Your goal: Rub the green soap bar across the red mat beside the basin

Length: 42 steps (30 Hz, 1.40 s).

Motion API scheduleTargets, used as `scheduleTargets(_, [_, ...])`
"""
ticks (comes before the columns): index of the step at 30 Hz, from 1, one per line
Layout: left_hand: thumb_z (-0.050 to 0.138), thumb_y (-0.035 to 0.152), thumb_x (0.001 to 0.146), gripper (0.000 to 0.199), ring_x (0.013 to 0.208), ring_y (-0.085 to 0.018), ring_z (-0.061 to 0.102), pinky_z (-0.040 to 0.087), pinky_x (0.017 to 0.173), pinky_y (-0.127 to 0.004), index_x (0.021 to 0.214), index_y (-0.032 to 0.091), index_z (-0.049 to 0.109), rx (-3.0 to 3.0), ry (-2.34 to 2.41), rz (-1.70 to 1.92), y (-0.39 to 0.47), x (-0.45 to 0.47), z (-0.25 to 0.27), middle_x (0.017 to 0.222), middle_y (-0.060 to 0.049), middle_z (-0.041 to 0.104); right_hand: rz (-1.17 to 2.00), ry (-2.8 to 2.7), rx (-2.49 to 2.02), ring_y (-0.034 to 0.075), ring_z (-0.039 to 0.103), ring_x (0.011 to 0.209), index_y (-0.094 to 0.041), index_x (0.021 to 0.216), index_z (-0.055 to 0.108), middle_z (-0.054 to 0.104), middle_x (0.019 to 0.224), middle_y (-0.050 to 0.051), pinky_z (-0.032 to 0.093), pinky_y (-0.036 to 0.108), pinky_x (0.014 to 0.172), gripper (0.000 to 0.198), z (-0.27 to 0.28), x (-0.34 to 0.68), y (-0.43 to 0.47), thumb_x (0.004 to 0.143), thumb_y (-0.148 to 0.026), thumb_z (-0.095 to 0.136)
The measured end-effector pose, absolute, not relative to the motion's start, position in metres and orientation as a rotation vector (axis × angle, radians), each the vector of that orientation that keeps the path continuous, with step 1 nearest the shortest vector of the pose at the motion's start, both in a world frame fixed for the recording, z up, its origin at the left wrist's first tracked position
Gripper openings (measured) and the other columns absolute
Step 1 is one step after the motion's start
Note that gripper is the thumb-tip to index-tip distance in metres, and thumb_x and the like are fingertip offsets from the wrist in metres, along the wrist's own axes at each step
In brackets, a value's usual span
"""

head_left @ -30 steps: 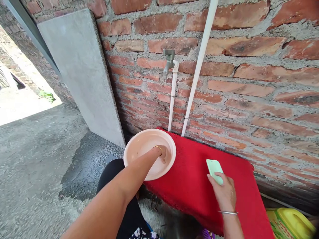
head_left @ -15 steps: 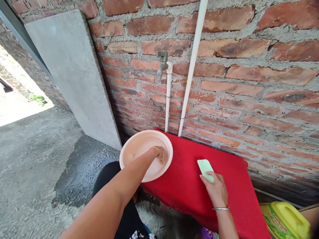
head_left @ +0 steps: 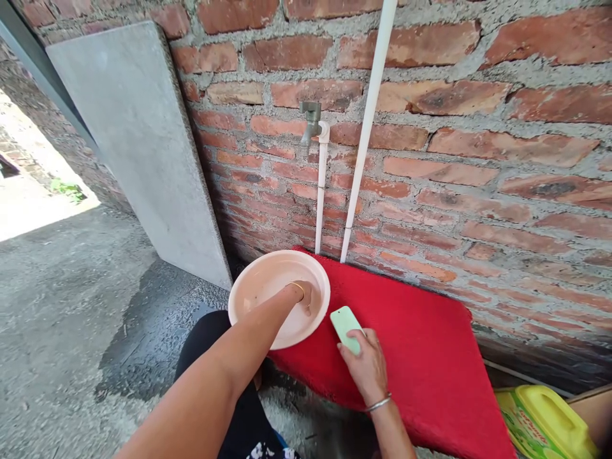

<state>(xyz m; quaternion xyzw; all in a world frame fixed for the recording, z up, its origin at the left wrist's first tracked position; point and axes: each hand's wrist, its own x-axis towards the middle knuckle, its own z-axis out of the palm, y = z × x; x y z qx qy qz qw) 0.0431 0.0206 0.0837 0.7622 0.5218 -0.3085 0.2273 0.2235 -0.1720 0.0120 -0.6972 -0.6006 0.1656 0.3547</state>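
Note:
My left hand (head_left: 305,298) reaches down into a pale pink basin (head_left: 235,290), its fingers pointing downward in the water and partly hidden; they look stretched out, with nothing visible in them. A mint-green scrubbing brush (head_left: 345,322) with a small hole at its end is in my right hand (head_left: 368,366). The thumb and fingers wrap its near end; its underside is hidden. It rests on or just above a red mat (head_left: 421,357), right of the basin. The basin stands at the mat's left end.
A tap (head_left: 310,124) and white pipes (head_left: 366,140) run up the brick wall (head_left: 478,159). At left, a grey slab (head_left: 138,140) leans on the wall over wet concrete floor (head_left: 138,344). A yellow-green jug (head_left: 542,417) stands at lower right.
My right hand has moved left with the brush across the red mat, closer to the basin. My left hand stays in the basin, nearly unmoved.

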Motion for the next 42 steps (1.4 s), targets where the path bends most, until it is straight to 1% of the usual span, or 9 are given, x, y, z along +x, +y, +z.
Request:
scheduleTargets(3, [0.094,0.035,0.053,0.072,0.103,-0.037,0.071,0.059,0.091,-0.044,0.118,0.013,0.071,2.100,1.442,-0.835,0.020,0.042,0.083,0.119,-0.020,0.073,0.470,-1.583,-1.817,0.023,0.061,0.090,-0.029,0.091,0.070,0.060,0.097,0.004,0.048,0.035,0.082,0.024,0.012,0.220,-0.173,0.077,-0.045,0.058])
scheduleTargets(8, [0.095,0.037,0.046,0.085,0.105,-0.038,0.070,0.059,0.088,-0.046,0.124,0.016,0.067,2.079,1.468,-0.800,0.022,0.041,0.081,0.126,-0.018,0.071,0.362,-1.383,-2.032,0.026,0.060,0.088,-0.027,0.089,0.071,0.058,0.094,0.006,0.048,0.041,0.084,0.043,0.014,0.286,-0.182,0.071,-0.063,0.057])
scheduleTargets(13, [0.095,0.030,0.046,0.073,0.099,-0.038,0.072,0.059,0.087,-0.046,0.114,0.013,0.073,2.054,1.462,-0.791,0.023,0.042,0.083,0.119,-0.018,0.074,0.288,-1.133,-2.216,0.030,0.059,0.088,-0.027,0.094,0.070,0.058,0.095,0.008,0.048,0.044,0.078,0.058,0.016,0.327,-0.197,0.068,-0.076,0.052])
scheduleTargets(19, [0.092,0.018,0.045,0.050,0.093,-0.037,0.073,0.059,0.085,-0.045,0.093,0.014,0.076,2.083,1.505,-0.668,0.018,0.040,0.084,0.109,-0.015,0.077,0.425,-1.375,-1.920,0.025,0.062,0.091,-0.027,0.089,0.070,0.059,0.096,0.006,0.049,0.038,0.085,0.039,0.014,0.263,-0.192,0.073,-0.060,0.059])
scheduleTargets(23, [0.092,0.020,0.045,0.041,0.089,-0.038,0.074,0.061,0.079,-0.043,0.081,0.014,0.075,2.088,1.531,-0.616,0.016,0.039,0.083,0.097,-0.014,0.079,0.512,-1.560,-1.781,0.022,0.062,0.090,-0.029,0.087,0.070,0.060,0.095,0.003,0.049,0.034,0.081,0.023,0.012,0.225,-0.189,0.075,-0.047,0.062])
scheduleTargets(26, [0.093,0.021,0.045,0.054,0.095,-0.040,0.073,0.060,0.083,-0.045,0.095,0.013,0.075,2.078,1.523,-0.638,0.017,0.039,0.084,0.107,-0.017,0.077,0.533,-1.533,-1.805,0.021,0.063,0.087,-0.029,0.086,0.070,0.060,0.094,0.002,0.050,0.033,0.079,0.024,0.010,0.237,-0.190,0.074,-0.049,0.062])
scheduleTargets(31, [0.095,0.025,0.047,0.085,0.108,-0.040,0.068,0.056,0.094,-0.049,0.127,0.016,0.065,2.030,1.491,-0.785,0.018,0.042,0.090,0.127,-0.021,0.069,0.459,-1.295,-2.039,0.025,0.062,0.086,-0.028,0.089,0.071,0.060,0.095,0.004,0.049,0.038,0.081,0.042,0.012,0.294,-0.195,0.070,-0.064,0.060])
scheduleTargets(35, [0.095,0.032,0.051,0.089,0.107,-0.038,0.068,0.055,0.095,-0.047,0.131,0.010,0.062,2.059,1.472,-0.790,0.017,0.043,0.091,0.127,-0.023,0.069,0.419,-1.206,-2.112,0.027,0.062,0.089,-0.028,0.092,0.071,0.059,0.095,0.005,0.049,0.040,0.082,0.048,0.014,0.305,-0.200,0.069,-0.068,0.060])
scheduleTargets(42, [0.095,0.032,0.049,0.086,0.106,-0.038,0.068,0.056,0.095,-0.046,0.126,0.008,0.065,2.063,1.461,-0.759,0.016,0.040,0.089,0.127,-0.022,0.069,0.528,-1.452,-1.847,0.023,0.062,0.086,-0.028,0.085,0.069,0.058,0.093,0.003,0.050,0.036,0.082,0.028,0.011,0.246,-0.199,0.074,-0.053,0.062])
